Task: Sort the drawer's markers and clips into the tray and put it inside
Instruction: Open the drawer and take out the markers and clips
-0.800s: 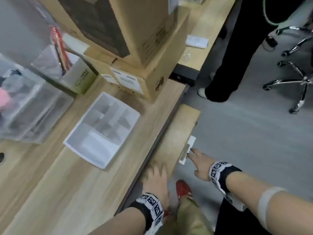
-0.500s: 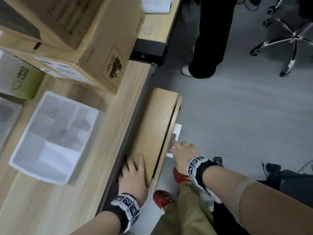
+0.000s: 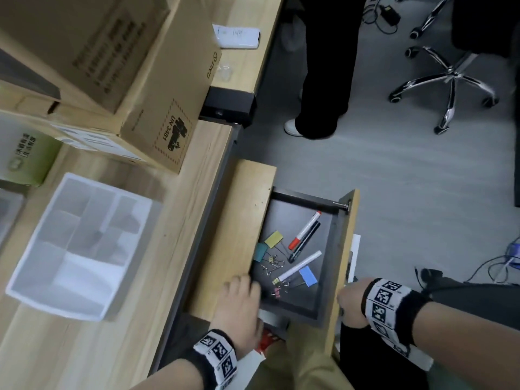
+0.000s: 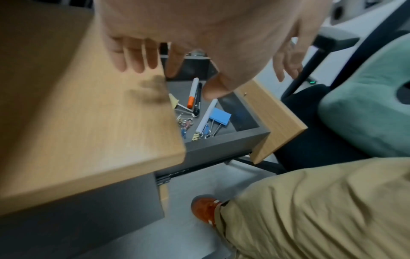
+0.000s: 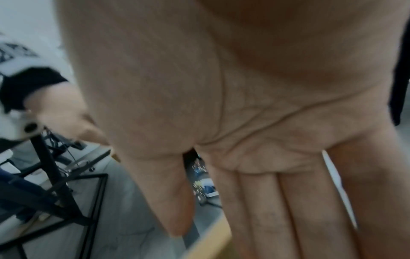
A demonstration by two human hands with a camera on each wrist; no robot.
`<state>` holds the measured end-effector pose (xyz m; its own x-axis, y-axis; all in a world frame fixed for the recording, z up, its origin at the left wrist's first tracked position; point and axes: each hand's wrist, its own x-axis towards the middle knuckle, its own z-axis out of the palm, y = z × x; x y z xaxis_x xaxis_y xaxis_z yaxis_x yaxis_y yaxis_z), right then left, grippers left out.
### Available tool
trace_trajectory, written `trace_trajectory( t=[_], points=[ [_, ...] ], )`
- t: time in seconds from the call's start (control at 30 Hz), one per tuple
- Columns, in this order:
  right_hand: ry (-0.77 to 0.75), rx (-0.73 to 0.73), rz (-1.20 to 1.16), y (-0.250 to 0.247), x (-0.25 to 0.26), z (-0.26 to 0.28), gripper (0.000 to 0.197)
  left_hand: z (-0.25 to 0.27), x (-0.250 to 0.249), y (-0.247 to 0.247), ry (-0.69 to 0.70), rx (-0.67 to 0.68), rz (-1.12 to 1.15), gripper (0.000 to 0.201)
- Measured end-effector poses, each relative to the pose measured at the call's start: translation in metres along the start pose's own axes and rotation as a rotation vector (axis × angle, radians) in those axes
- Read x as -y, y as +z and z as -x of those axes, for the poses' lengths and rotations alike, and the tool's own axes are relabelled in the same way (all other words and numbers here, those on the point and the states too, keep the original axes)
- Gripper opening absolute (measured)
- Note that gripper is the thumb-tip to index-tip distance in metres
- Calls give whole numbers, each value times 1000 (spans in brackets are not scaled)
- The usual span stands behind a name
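The dark drawer (image 3: 323,294) stands pulled out from under the wooden cabinet top (image 3: 233,235). Inside lie a red-capped marker (image 3: 305,230), a black marker (image 3: 305,244), a white marker (image 3: 301,266), yellow (image 3: 273,239), teal (image 3: 260,251) and blue (image 3: 308,275) binder clips, and several small clips (image 3: 271,267). My left hand (image 3: 242,294) rests flat on the cabinet top at the drawer's edge. My right hand (image 3: 351,302) is against the outer side of the drawer front (image 3: 342,263), fingers (image 5: 266,201) straight. The white divided tray (image 3: 53,305) sits on the desk, left.
Stacked cardboard boxes (image 3: 126,66) and a green box (image 3: 25,159) crowd the desk behind the tray. A standing person's legs (image 3: 323,80) and an office chair base (image 3: 450,77) are beyond the drawer. Cables (image 3: 503,266) lie on the floor. My knee (image 3: 295,361) is below the drawer.
The drawer was shut and is now pulled out, showing the markers and clips. My right hand came back with the drawer front; my left hand stayed on the cabinet top.
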<state>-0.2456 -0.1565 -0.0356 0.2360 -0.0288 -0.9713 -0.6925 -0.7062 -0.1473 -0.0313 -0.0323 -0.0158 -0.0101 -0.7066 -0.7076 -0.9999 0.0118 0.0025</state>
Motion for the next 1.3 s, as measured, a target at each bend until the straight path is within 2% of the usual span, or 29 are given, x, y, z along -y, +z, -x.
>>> trace_trajectory(
  t=[0.07, 0.1, 0.13, 0.2, 0.27, 0.33, 0.4, 0.5, 0.57, 0.67, 0.77, 0.9, 1.0, 1.1, 1.2, 1.3],
  points=[
    [-24, -111, -63, -15, 6, 1, 18, -2, -16, 2, 195, 33, 64, 50],
    [-38, -218, -109, -23, 10, -4, 16, -5, -24, 5, 230, 53, 119, 48],
    [-43, -339, -148, -33, 13, -11, 13, -10, -31, 11, 219, 75, 193, 48],
    [4, -559, -175, -54, 15, -35, 32, -26, -43, 23, 98, 144, 349, 53],
    [122, -627, -115, -67, 8, -67, 55, -51, -52, 36, -78, 204, 439, 57],
    [218, -627, -6, -71, -6, -100, 61, -78, -57, 49, -221, 211, 486, 61],
    [231, -600, 117, -65, -19, -124, 55, -100, -63, 59, -278, 178, 481, 62],
    [198, -570, 248, -47, -31, -139, 51, -119, -69, 74, -233, 144, 390, 59],
    [198, -523, 295, -36, -32, -144, 52, -125, -71, 82, -229, 157, 415, 57],
    [166, -472, 292, -28, -27, -147, 55, -131, -71, 84, -202, 164, 547, 43],
    [63, -445, 323, -25, -23, -146, 53, -136, -71, 82, -154, 179, 686, 30],
    [17, -413, 345, -27, -24, -140, 38, -145, -72, 80, -188, 151, 786, 24],
    [-8, -275, 399, -33, -24, -132, 27, -146, -74, 77, -248, 121, 917, 27],
    [-25, -180, 331, -43, -21, -117, 19, -138, -74, 68, -372, 58, 1142, 35],
    [-98, -203, 168, -52, -21, -95, 25, -123, -71, 53, -516, -80, 1439, 53],
    [-182, -234, 46, -52, -22, -79, 30, -117, -65, 38, -617, -109, 1595, 42]
  ],
)
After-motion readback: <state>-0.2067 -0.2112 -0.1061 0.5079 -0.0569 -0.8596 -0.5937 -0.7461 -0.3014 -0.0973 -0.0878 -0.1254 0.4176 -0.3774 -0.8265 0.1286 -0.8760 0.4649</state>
